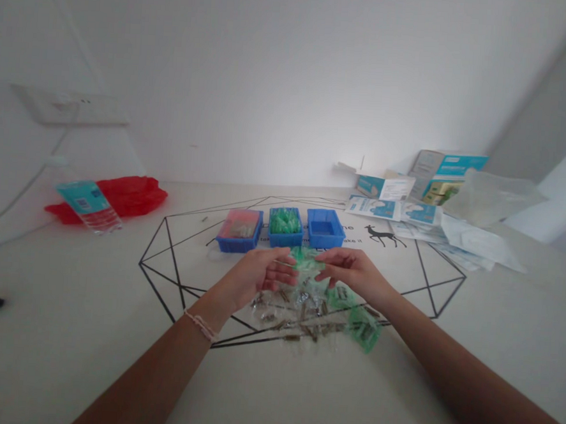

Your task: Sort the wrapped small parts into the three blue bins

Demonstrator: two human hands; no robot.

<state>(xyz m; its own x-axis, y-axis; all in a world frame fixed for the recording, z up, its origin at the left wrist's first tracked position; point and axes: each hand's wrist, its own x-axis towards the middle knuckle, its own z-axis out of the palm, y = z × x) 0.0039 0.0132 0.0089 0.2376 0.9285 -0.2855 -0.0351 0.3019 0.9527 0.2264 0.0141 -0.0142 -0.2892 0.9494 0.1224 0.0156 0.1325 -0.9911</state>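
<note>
Between my two hands a small green plastic bag is held up just in front of the blue bins. My left hand pinches its left side with thumb and forefinger, the other fingers loosely curled. On the right side, the fingertips of my right hand are closed on the same bag. Below them lies a loose pile of small clear bags and brownish metal-looking pieces, too blurred to name exactly. Two more green bags, one near my right wrist and one at the pile's right edge, hold dark pieces.
Behind my hands stand a blue bin with pinkish and clear packets, a blue bin of green bags and an empty blue bin. Red plastic lies left. Cartons and flat white packets are at right.
</note>
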